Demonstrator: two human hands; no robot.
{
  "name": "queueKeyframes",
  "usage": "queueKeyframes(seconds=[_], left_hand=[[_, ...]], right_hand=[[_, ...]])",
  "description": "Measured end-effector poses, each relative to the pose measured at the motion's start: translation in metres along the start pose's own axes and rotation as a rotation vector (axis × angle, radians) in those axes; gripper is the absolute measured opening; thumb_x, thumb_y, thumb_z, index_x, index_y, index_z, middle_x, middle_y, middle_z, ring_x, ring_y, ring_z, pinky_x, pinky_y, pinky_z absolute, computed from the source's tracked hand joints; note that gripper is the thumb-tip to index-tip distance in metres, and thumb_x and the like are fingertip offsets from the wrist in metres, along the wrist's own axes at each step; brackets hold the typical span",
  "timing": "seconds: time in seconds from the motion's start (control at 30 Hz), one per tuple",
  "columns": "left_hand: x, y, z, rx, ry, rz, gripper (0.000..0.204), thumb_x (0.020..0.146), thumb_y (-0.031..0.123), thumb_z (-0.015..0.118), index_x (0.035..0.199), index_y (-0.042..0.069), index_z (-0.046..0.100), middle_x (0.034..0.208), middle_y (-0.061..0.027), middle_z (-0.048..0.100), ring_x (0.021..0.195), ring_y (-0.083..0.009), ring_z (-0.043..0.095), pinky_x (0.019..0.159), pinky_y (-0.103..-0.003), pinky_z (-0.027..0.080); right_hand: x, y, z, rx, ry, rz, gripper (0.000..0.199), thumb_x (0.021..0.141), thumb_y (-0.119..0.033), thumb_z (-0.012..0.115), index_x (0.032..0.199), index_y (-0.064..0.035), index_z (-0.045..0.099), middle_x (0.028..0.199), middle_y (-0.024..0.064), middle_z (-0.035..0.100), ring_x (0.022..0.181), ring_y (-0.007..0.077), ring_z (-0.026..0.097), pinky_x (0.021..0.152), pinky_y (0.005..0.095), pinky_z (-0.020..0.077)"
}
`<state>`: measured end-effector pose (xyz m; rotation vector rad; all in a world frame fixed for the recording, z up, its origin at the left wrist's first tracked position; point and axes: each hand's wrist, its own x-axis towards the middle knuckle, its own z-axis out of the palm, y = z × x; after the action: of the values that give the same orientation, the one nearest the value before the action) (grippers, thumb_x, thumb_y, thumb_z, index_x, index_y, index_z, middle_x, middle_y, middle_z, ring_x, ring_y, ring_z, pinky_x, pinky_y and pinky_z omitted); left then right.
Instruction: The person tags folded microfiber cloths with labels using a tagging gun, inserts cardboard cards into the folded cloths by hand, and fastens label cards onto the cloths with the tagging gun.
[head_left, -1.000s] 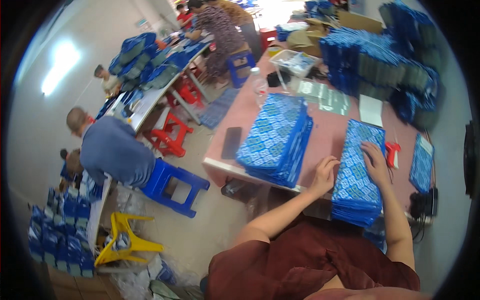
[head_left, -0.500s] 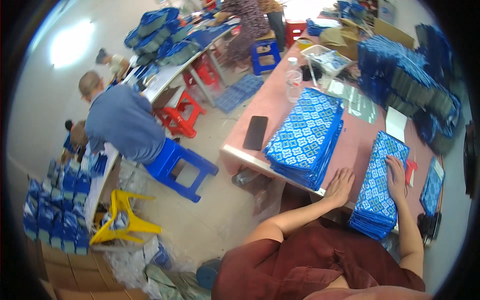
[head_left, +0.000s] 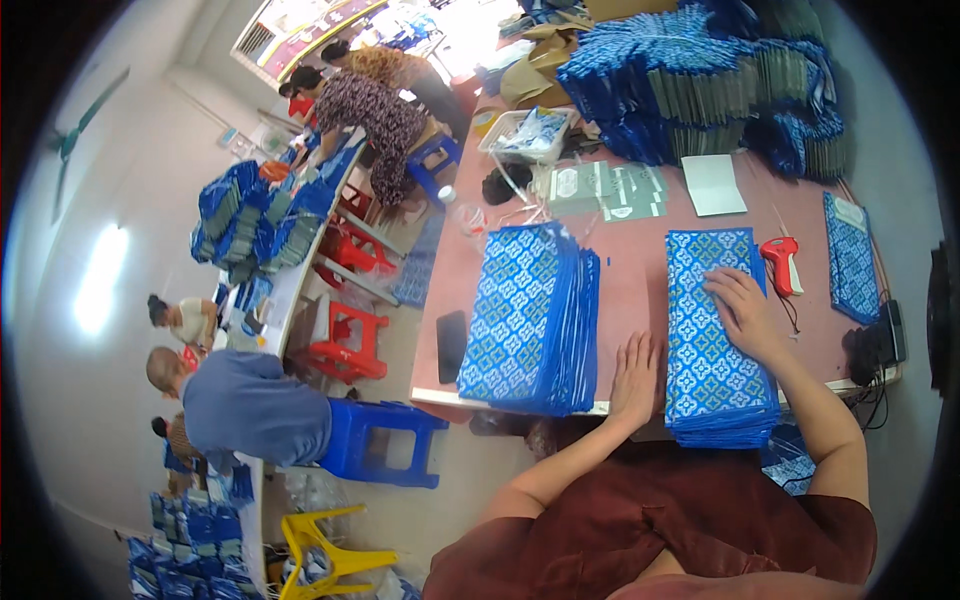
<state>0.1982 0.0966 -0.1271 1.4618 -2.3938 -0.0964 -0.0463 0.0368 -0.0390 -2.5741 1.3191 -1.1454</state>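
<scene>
Two piles of folded blue-and-white patterned fabric pieces lie before me on the pink-topped table (head_left: 628, 300). Flat on top of the right stack (head_left: 700, 345) rests my right hand (head_left: 742, 312), fingers slightly apart, gripping nothing. My left hand (head_left: 635, 378) lies palm down on the tabletop between the piles, close to the right stack's left side, with its fingers stretched out. The left stack (head_left: 512, 310) is thicker, its layered edges facing right. Just right of the right stack is a red glue gun (head_left: 781, 265).
A black phone (head_left: 451, 345), a plastic bottle (head_left: 462, 213), a white basket (head_left: 527, 135), green printed sheets (head_left: 610, 188) and a white card (head_left: 714, 185) lie around. Large blue bundles (head_left: 690, 85) fill the back. A person (head_left: 250, 405) sits at the left table on a blue stool (head_left: 385, 440).
My view has swung, so the table now appears straighter and farther left. Both hands keep nearly the same places: the right on the stack, the left on the table.
</scene>
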Motion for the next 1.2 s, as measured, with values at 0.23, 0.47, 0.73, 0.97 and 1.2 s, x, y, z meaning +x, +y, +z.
queueKeyframes(seconds=[0.23,0.47,0.73,0.97,1.2], left_hand=[[-0.024,-0.021,-0.011,0.120,-0.067,0.027,0.062,0.084,0.010,0.051,0.141,-0.009,0.036,0.151,-0.0266,0.028,0.143,-0.0439,0.022,0.116,-0.057,0.021],[-0.033,-0.035,-0.009,0.070,-0.095,0.031,0.058,0.089,0.013,0.047,0.142,-0.009,0.036,0.153,-0.0274,0.025,0.144,-0.0438,0.022,0.115,-0.058,0.021],[-0.017,-0.023,-0.046,-0.238,-0.069,-0.145,0.059,0.089,0.011,0.049,0.140,-0.015,0.033,0.154,-0.0263,0.025,0.142,-0.0469,0.023,0.115,-0.060,0.019],[-0.038,-0.039,-0.006,-0.076,-0.072,-0.032,0.061,0.089,0.012,0.046,0.144,-0.010,0.033,0.157,-0.0280,0.020,0.143,-0.0480,0.021,0.116,-0.060,0.017],[-0.042,-0.023,-0.025,0.010,-0.082,-0.017,0.059,0.087,0.016,0.050,0.139,-0.009,0.040,0.152,-0.0281,0.028,0.142,-0.0468,0.024,0.115,-0.058,0.020]], right_hand=[[0.000,-0.030,0.013,0.057,0.105,0.009,0.024,0.084,-0.002,0.062,0.109,-0.0023,0.065,0.120,0.0102,0.064,0.119,0.0311,0.055,0.101,0.0439,0.0438],[-0.002,-0.035,0.018,0.056,0.088,0.032,0.026,0.082,-0.003,0.063,0.108,-0.0033,0.065,0.118,0.0114,0.065,0.119,0.0325,0.055,0.101,0.0442,0.0442],[0.085,0.051,-0.029,0.312,0.423,0.227,0.032,0.092,-0.010,0.058,0.122,-0.0005,0.061,0.108,0.0148,0.070,0.106,0.0309,0.064,0.091,0.0389,0.0496],[0.090,0.267,0.060,-0.186,-0.263,0.208,0.075,0.078,-0.030,0.072,0.142,-0.0041,0.044,0.144,0.0228,0.046,0.134,0.0378,0.044,0.113,0.0472,0.0332],[0.099,0.240,0.086,-0.446,-0.461,0.250,0.076,0.077,-0.032,0.074,0.140,-0.0008,0.046,0.152,0.0159,0.039,0.135,0.0334,0.044,0.109,0.0411,0.0398]])
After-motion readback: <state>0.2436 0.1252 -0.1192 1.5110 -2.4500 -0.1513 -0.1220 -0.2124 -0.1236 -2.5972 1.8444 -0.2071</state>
